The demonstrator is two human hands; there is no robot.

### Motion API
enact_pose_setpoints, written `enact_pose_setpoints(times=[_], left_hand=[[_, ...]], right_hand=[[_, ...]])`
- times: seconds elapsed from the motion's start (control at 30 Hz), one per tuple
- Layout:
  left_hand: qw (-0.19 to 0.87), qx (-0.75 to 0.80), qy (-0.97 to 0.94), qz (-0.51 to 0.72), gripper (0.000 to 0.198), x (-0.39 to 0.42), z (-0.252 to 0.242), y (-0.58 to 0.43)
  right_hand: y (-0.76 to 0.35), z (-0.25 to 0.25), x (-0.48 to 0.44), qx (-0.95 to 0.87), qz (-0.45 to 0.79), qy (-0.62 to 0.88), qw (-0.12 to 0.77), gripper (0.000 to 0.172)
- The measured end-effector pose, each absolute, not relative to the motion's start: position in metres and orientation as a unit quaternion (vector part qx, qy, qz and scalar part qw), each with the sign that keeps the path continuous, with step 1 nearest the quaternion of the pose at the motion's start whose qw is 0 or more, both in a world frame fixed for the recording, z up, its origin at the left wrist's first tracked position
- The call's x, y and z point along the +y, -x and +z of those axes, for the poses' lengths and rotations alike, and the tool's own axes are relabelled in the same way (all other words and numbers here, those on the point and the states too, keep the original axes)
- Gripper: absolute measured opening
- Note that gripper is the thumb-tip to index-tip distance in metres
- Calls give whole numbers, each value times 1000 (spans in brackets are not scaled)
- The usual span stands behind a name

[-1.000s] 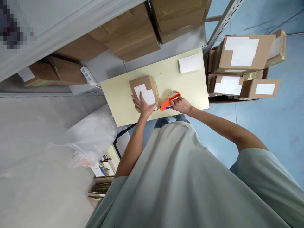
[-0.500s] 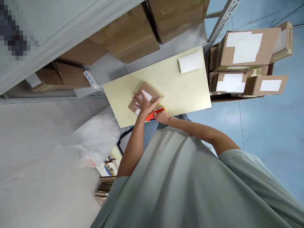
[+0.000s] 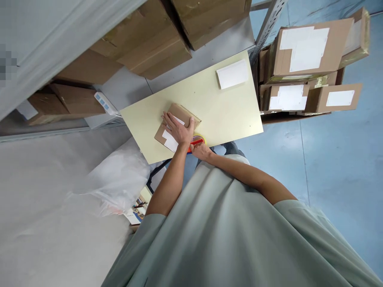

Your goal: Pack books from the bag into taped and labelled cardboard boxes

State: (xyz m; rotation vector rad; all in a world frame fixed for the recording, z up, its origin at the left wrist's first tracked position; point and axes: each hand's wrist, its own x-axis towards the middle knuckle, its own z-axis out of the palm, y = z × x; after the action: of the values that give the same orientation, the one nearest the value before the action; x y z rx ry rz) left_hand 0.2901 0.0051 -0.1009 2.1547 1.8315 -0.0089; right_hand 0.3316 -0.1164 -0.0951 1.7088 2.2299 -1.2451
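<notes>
A small brown cardboard box [image 3: 177,110] with white labels lies at an angle on the pale yellow table [image 3: 230,107]. My left hand [image 3: 179,129] rests flat on the box's top, fingers stretched and thumb pointing to the far right. Close beside it, at the table's near edge, my right hand [image 3: 201,151] is wrapped round a red tape dispenser [image 3: 196,141] with a yellow-rimmed roll in it. The dispenser is against the near side of the box. Its lower part is hidden behind my hands, and I cannot make out the tape strip.
White paper [image 3: 232,74] lies at the table's far right. Large cartons [image 3: 143,40] fill the shelf behind. A white power strip [image 3: 105,103] sits left of the table. Labelled boxes [image 3: 309,48] are stacked on the right. A translucent plastic bag [image 3: 119,171] bulges at lower left.
My left hand's fingers have drawn closer together and lie further over the box. My right hand still grips the tape dispenser, now partly behind the left wrist. The whole view has shifted slightly.
</notes>
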Motion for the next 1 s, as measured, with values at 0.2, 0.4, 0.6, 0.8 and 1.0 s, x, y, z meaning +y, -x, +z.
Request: enact_pose_setpoints(times=[0.2, 0.4, 0.6, 0.8, 1.0], left_hand=[[154, 634, -758, -8, 112, 5, -105, -286], [151, 634, -758, -13, 112, 6, -103, -288], [170, 625, -761, -31, 113, 5, -94, -289], [182, 605, -774, -40, 115, 5, -89, -285], [231, 536, -808, -84, 120, 13, -77, -266]], right_hand=[[-417, -100, -171, 693, -410, -585, 102, 45], [-537, -98, -181, 640, -339, -674, 148, 54], [-531, -112, -96, 643, -317, -692, 81, 49], [-506, -126, -62, 673, -327, -660, 67, 49], [-472, -119, -66, 725, -334, -595, 90, 50]])
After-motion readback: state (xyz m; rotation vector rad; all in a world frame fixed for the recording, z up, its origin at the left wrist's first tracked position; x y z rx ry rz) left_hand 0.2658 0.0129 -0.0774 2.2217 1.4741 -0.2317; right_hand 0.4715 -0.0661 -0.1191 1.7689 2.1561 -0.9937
